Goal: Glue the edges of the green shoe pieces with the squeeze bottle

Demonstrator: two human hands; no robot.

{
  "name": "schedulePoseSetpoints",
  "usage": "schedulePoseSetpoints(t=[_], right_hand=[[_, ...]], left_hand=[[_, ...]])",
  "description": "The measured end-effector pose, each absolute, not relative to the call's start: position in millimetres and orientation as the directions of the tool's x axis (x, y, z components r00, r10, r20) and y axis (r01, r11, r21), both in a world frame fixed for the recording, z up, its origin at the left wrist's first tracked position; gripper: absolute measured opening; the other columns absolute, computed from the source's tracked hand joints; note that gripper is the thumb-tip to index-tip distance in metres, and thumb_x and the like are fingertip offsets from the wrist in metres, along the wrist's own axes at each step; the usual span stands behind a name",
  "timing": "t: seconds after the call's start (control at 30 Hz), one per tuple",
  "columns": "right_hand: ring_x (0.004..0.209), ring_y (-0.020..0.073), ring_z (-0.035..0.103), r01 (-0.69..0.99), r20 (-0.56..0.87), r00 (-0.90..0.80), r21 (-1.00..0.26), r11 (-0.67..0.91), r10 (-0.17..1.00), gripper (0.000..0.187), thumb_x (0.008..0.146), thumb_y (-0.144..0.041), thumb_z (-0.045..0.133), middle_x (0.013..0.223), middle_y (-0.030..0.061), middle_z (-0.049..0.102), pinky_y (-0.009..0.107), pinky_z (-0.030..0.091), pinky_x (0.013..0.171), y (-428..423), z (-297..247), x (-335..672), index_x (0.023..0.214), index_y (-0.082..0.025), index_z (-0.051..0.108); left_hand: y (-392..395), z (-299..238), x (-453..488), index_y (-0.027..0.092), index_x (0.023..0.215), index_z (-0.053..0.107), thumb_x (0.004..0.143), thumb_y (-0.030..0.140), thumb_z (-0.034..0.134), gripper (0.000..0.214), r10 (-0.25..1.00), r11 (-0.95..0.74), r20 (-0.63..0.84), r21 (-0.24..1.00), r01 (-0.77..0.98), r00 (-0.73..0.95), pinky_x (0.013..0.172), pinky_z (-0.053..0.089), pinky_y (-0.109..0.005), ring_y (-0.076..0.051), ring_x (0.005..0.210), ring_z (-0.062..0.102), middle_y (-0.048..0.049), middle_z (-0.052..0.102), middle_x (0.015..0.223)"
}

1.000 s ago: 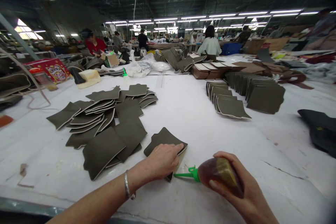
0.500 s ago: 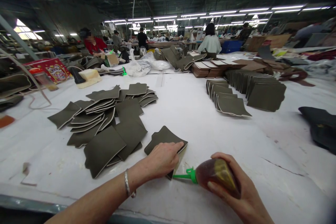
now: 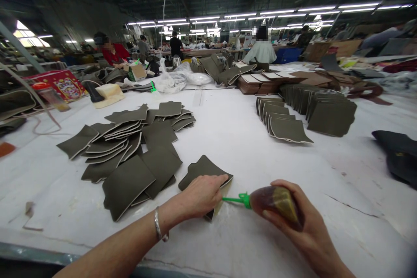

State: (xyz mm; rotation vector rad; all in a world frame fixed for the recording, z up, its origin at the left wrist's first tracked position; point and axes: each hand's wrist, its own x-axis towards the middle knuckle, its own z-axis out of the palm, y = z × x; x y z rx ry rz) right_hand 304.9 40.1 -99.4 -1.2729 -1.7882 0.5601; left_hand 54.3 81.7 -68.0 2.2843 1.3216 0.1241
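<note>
My left hand (image 3: 202,195) bears down on a dark olive leather piece (image 3: 203,166) on the table, its index finger stretched along the piece's right corner. The other fingers are curled and partly hidden. A pale strip of the piece's edge shows beside and below the hand. In my right hand (image 3: 302,221) is a squeeze bottle (image 3: 276,204) of brownish liquid, tilted nearly level. Its green nozzle (image 3: 233,200) points left, the tip close to the pale edge by my left fingers; whether it touches, I cannot tell.
A loose heap of similar leather pieces (image 3: 130,139) lies to the left. Rows of overlapping pieces (image 3: 332,115) stand at the right, with brown stacks (image 3: 257,84) behind. A black item (image 3: 397,152) rests at the far right. Co-workers (image 3: 260,50) are in the background.
My right hand has moved the bottle up and away, so the nozzle tip has gone from the piece's near corner along its edge. My left hand stays nearly in place.
</note>
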Motion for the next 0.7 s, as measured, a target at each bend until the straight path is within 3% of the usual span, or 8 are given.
schedulePoseSetpoints(t=[0.1, 0.27, 0.5, 0.7], right_hand=[[0.090, 0.0211, 0.062, 0.590, 0.443, -0.064, -0.706, 0.392, 0.894, 0.040, 0.084, -0.043, 0.069, 0.106, 0.0025, 0.059, 0.027, 0.052, 0.076, 48.8, -98.1, 311.5, 0.116, -0.025, 0.051], [0.087, 0.0197, 0.063, 0.547, 0.393, -0.175, -0.723, 0.421, 0.903, 0.040, 0.086, -0.042, 0.067, 0.105, 0.0019, 0.060, 0.025, 0.053, 0.070, 46.4, -98.2, 310.9, 0.117, -0.027, 0.048], [0.087, 0.0195, 0.062, 0.611, 0.498, -0.098, -0.653, 0.447, 0.862, 0.041, 0.085, -0.041, 0.070, 0.107, 0.0029, 0.059, 0.026, 0.052, 0.074, 50.4, -96.9, 315.7, 0.117, -0.026, 0.049], [0.084, 0.0201, 0.062, 0.641, 0.520, -0.117, -0.611, 0.465, 0.846, 0.040, 0.085, -0.041, 0.069, 0.106, 0.0036, 0.060, 0.027, 0.052, 0.071, 46.8, -93.5, 312.3, 0.117, -0.026, 0.049]], left_hand=[[82.6, -68.1, 54.6, 0.022, 0.135, 0.050, 0.089, 0.017, 0.036, 0.048, 0.833, -0.403, -0.172, 0.463, 0.789, 0.526, 0.099, 0.045, -0.035, -0.024, 0.116, 0.059, -0.0060, 0.062, 0.129], [83.9, -68.4, 55.0, 0.023, 0.136, 0.048, 0.090, 0.018, 0.036, 0.048, 0.831, -0.396, -0.183, 0.468, 0.790, 0.525, 0.098, 0.045, -0.035, -0.024, 0.116, 0.059, -0.0059, 0.062, 0.129], [86.2, -66.8, 54.8, 0.025, 0.136, 0.049, 0.088, 0.016, 0.036, 0.050, 0.824, -0.391, -0.194, 0.485, 0.782, 0.532, 0.097, 0.045, -0.035, -0.024, 0.112, 0.061, -0.0044, 0.063, 0.129], [87.7, -62.7, 55.5, 0.024, 0.139, 0.045, 0.088, 0.017, 0.037, 0.052, 0.833, -0.359, -0.227, 0.473, 0.805, 0.505, 0.090, 0.047, -0.035, -0.025, 0.104, 0.065, -0.0062, 0.068, 0.117]])
